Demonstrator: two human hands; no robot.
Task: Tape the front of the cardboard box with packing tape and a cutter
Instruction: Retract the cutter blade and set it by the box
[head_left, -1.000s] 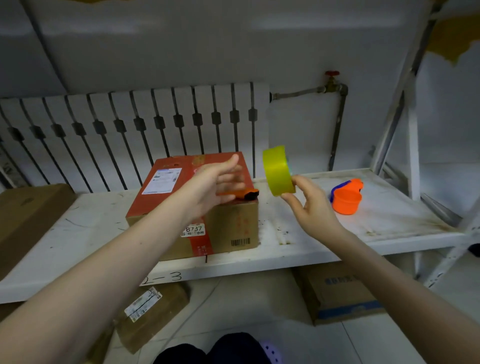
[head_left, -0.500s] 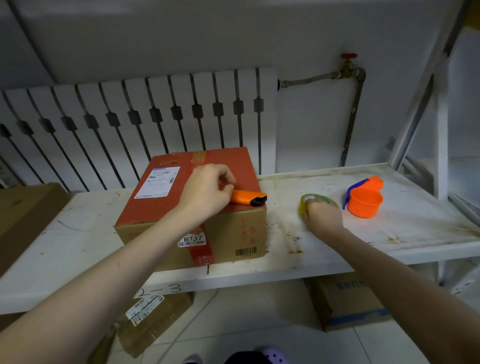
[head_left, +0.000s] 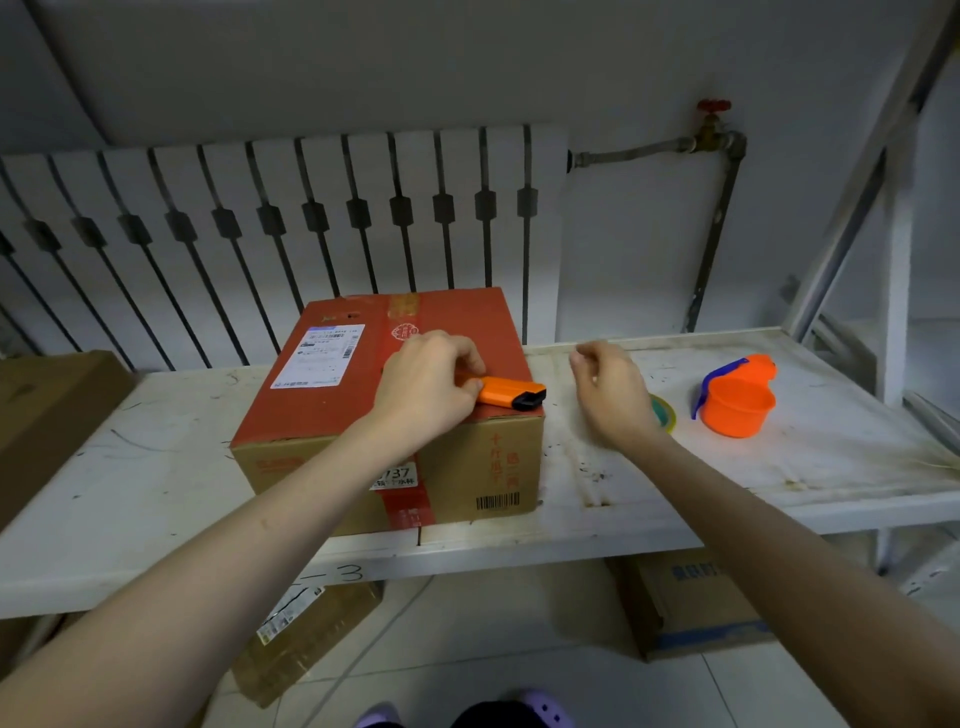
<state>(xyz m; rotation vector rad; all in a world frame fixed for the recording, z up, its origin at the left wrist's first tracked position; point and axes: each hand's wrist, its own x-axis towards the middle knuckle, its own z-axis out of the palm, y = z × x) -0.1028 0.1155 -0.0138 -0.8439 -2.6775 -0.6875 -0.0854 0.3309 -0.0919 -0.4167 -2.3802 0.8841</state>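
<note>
A cardboard box (head_left: 332, 415) with a red top and a white shipping label stands on the white shelf (head_left: 156, 483). My left hand (head_left: 426, 384) rests on the box's top near its right front corner, fingers closed on an orange cutter (head_left: 511, 392) with a black tip pointing right. The yellow-green tape roll (head_left: 665, 413) lies flat on the shelf to the right of the box, mostly hidden behind my right hand (head_left: 608, 395). That hand hovers just left of the roll, fingers loosely curled, holding nothing.
An orange scoop cup (head_left: 737, 402) with a blue handle stands on the shelf right of the tape. A white radiator (head_left: 260, 234) lines the wall behind. A brown carton (head_left: 47, 415) sits at far left. More cartons (head_left: 685, 608) lie on the tiled floor under the shelf.
My right hand set the tape roll flat on the shelf, let go of it and lifted off to the left. My left hand came down onto the cutter on the box.
</note>
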